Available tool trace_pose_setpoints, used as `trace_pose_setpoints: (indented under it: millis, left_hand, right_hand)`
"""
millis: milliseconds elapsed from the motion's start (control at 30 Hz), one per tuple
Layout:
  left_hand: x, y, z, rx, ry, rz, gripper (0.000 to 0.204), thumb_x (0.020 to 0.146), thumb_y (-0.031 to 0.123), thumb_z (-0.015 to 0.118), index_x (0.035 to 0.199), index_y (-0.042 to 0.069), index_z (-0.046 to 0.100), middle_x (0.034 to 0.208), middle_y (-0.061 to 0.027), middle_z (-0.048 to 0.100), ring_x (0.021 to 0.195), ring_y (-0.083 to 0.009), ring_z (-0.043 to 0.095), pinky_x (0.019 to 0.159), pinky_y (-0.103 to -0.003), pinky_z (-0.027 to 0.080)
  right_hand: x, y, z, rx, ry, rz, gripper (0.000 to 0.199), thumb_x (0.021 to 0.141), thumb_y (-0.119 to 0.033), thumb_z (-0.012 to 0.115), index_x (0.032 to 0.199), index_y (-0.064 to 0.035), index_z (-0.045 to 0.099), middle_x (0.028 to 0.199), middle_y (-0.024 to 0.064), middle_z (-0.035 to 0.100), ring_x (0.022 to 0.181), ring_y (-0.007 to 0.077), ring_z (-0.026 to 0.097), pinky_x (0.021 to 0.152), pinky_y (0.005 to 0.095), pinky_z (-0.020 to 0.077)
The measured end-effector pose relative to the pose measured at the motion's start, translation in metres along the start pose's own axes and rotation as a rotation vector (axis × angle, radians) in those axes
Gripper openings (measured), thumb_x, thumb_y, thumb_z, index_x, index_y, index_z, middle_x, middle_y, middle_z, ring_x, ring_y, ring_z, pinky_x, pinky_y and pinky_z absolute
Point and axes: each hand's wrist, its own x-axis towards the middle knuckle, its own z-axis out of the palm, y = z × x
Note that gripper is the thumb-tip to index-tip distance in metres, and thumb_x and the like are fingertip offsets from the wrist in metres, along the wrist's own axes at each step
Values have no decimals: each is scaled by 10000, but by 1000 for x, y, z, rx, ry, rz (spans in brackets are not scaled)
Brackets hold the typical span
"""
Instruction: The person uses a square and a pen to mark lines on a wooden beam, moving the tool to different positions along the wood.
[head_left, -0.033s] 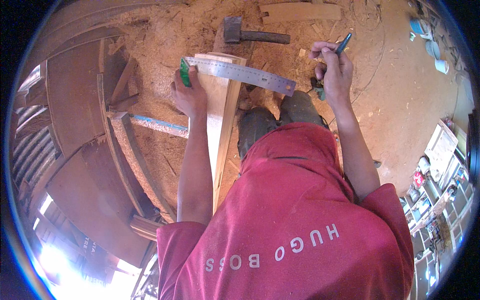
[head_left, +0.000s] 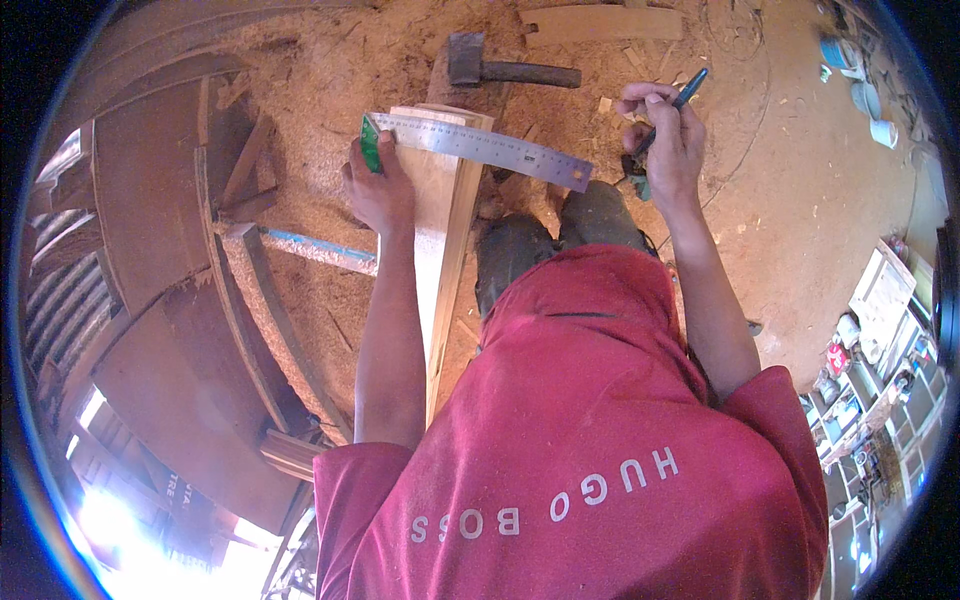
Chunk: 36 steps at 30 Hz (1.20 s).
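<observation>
My left hand (head_left: 380,190) is closed on the green stock of a try square (head_left: 480,146), pressing it to the left edge of a pale wooden board (head_left: 430,195). The square's metal ruler blade lies across the board near its far end and juts out past the right edge. Off to the right, my right hand (head_left: 672,150) pinches a dark pen (head_left: 690,88) between its fingers, apart from the board. The pen's upper end points away to the upper right, and its lower end dips below the fingers.
Beyond the board lies a hammer (head_left: 525,73) with a dark handle, amid sawdust. A flat wood piece (head_left: 605,24) rests at the far edge. To the left stand a timber frame (head_left: 275,310) and brown panels (head_left: 170,390). Shelves with clutter (head_left: 880,400) line the right side.
The pen has tilted slightly in my right hand, and more of its lower end shows below the fingers. My left hand and the try square stay in place.
</observation>
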Motion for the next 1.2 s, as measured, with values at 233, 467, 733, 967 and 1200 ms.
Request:
trace_pose_setpoints:
  millis: [233,467,733,967,1200]
  left_hand:
    - [-2,5,-2,62,107,59,622,962,587,605,1287,60,662,1093,-240,674,957,-450,686,763,-553,545]
    - [-2,9,-6,39,117,106,555,959,551,631,1227,67,679,1028,-227,681,885,-438,692,715,-565,540]
    - [0,7,-7,8,71,35,567,948,566,637,1252,89,669,1048,-213,684,954,-433,677,787,-542,533]
    - [-3,8,-8,4,85,27,539,955,552,632,1235,91,658,1087,-213,670,1020,-426,651,809,-556,520]
    - [-3,9,-14,-38,51,5,608,955,574,623,1284,64,655,1135,-240,662,1043,-450,660,860,-539,524]
  right_hand:
    - [9,-14,46,-327,-185,-269,300,1040,-307,588,1022,-33,711,819,110,686,767,211,684,668,389,537]
    - [26,-16,131,-588,-537,-492,224,946,-330,735,1056,-141,781,970,126,753,820,284,703,788,418,555]
    - [36,-22,186,-774,-658,-474,293,914,-420,729,1049,-168,792,963,143,754,879,351,721,842,451,574]
    - [37,-21,191,-805,-651,-599,234,903,-379,726,1018,-184,785,912,154,746,883,357,718,816,480,576]
    - [22,-42,154,-941,-704,-504,223,896,-366,738,982,-166,789,928,145,717,942,347,692,844,461,553]
